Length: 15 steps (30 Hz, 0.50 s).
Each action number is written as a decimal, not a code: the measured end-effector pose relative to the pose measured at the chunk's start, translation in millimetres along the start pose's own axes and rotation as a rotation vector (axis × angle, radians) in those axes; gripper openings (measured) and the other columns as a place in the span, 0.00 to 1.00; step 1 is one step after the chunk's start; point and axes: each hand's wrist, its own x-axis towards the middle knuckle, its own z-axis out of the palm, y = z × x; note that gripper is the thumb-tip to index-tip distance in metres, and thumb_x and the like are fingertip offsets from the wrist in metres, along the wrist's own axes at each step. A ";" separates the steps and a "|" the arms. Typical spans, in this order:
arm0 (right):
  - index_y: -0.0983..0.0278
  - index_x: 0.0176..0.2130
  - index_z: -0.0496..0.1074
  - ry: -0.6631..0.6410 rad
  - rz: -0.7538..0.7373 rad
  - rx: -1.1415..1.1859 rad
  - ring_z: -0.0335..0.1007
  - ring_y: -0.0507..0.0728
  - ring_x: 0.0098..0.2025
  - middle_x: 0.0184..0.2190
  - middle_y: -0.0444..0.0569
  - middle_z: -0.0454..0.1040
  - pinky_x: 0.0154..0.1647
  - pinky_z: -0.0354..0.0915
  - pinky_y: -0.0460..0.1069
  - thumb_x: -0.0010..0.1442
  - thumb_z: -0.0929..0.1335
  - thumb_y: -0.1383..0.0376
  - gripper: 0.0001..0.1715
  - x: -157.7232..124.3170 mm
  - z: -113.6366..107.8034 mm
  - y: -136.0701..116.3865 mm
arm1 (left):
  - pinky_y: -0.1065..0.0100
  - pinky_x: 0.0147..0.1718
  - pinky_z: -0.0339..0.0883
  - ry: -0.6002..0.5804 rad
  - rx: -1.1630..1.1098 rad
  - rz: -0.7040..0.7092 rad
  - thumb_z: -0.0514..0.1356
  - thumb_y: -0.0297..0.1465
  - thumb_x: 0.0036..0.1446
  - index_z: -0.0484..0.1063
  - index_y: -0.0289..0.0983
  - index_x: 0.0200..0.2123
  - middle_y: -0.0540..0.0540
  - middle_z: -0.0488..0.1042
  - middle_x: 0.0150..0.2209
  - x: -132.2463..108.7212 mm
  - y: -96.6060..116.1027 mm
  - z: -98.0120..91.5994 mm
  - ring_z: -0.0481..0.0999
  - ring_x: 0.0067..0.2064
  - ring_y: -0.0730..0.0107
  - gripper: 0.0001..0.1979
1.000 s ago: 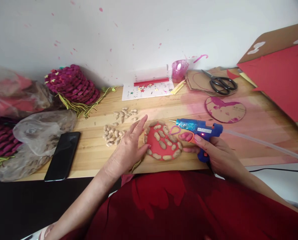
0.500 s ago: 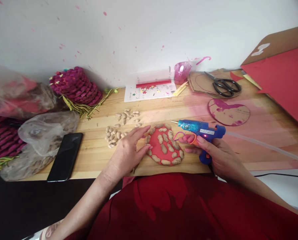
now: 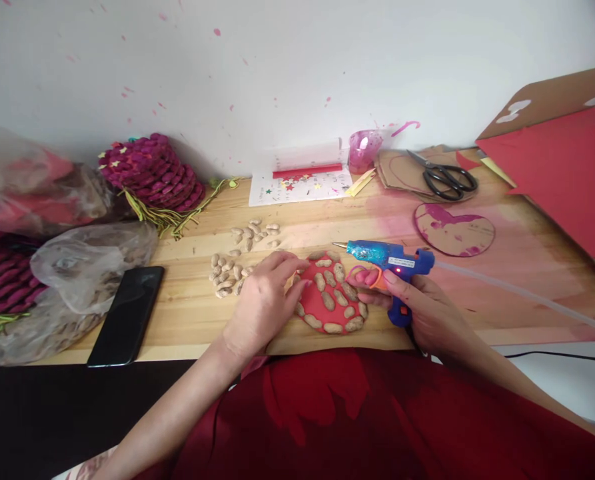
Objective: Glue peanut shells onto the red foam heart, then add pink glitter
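A red heart-shaped piece (image 3: 322, 300) with several peanuts stuck on it lies near the front edge of the wooden table (image 3: 202, 320). My left hand (image 3: 264, 300) rests at its left edge, fingers curled onto the peanuts there. My right hand (image 3: 422, 310) grips a blue glue gun (image 3: 390, 260) with its nozzle pointing left, just above the heart's upper side. A clear glue stick trails right from the gun. Loose peanuts (image 3: 230, 272) lie in small heaps left of and behind my left hand.
A black phone (image 3: 126, 315) and plastic bags (image 3: 84, 263) lie at the left, with magenta woven pieces (image 3: 152, 175) behind. Scissors (image 3: 444, 177), a pink cup (image 3: 363, 150), a sheet of paper (image 3: 300, 187), a painted cardboard heart (image 3: 454, 230) and red card (image 3: 567, 173) sit at the back right.
My left hand's fingers went from stretched out to curled onto the heart's left edge. The glue gun moved a little left, over the heart.
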 end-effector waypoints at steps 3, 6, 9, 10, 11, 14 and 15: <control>0.60 0.38 0.83 0.033 0.018 0.046 0.83 0.60 0.44 0.41 0.51 0.85 0.46 0.78 0.49 0.56 0.77 0.51 0.17 0.0 -0.8 -0.2 | 0.64 0.43 0.72 -0.017 0.093 0.043 0.62 0.26 0.64 0.78 0.38 0.41 0.44 0.76 0.40 16.0 4.8 8.2 0.77 0.42 0.64 0.05; 0.60 0.34 0.83 0.062 0.006 0.091 0.84 0.61 0.41 0.39 0.50 0.85 0.43 0.79 0.50 0.51 0.79 0.50 0.17 -0.6 -1.0 -2.6 | 0.64 0.43 0.71 -0.097 0.199 0.051 0.61 0.27 0.65 0.78 0.37 0.40 0.44 0.75 0.39 29.1 9.5 15.7 0.76 0.42 0.63 0.06; 0.60 0.33 0.83 0.066 -0.010 0.095 0.83 0.63 0.42 0.38 0.51 0.85 0.42 0.79 0.52 0.50 0.79 0.51 0.17 -1.1 -1.3 -4.8 | 0.63 0.44 0.71 -0.188 0.288 0.025 0.60 0.28 0.66 0.79 0.37 0.41 0.43 0.75 0.40 37.6 13.5 20.0 0.76 0.42 0.62 0.06; 0.60 0.35 0.83 0.056 -0.008 0.093 0.83 0.63 0.43 0.39 0.52 0.85 0.43 0.79 0.52 0.51 0.79 0.52 0.16 -1.0 -1.6 -4.9 | 0.63 0.44 0.71 -0.211 0.312 0.023 0.60 0.29 0.66 0.79 0.37 0.41 0.43 0.75 0.40 39.5 14.3 20.8 0.76 0.42 0.61 0.06; 0.60 0.35 0.84 0.050 -0.009 0.093 0.83 0.63 0.43 0.40 0.52 0.85 0.43 0.79 0.51 0.52 0.79 0.52 0.15 -0.8 -2.1 -4.7 | 0.63 0.44 0.71 -0.225 0.335 0.026 0.60 0.29 0.66 0.79 0.37 0.41 0.43 0.75 0.40 40.8 14.8 21.3 0.76 0.42 0.61 0.06; 0.59 0.35 0.84 0.057 0.010 0.093 0.83 0.63 0.43 0.40 0.52 0.85 0.41 0.79 0.49 0.52 0.79 0.53 0.14 0.5 -3.8 -3.3 | 0.63 0.43 0.71 -0.237 0.392 0.051 0.60 0.29 0.66 0.79 0.37 0.40 0.44 0.75 0.39 42.7 13.5 22.4 0.76 0.42 0.60 0.07; 0.59 0.34 0.84 0.066 0.021 0.086 0.83 0.62 0.42 0.39 0.53 0.85 0.40 0.79 0.49 0.52 0.79 0.53 0.14 0.8 -4.2 -2.9 | 0.63 0.42 0.71 -0.237 0.407 0.060 0.59 0.28 0.66 0.78 0.37 0.40 0.44 0.75 0.39 43.0 12.5 22.6 0.75 0.42 0.60 0.07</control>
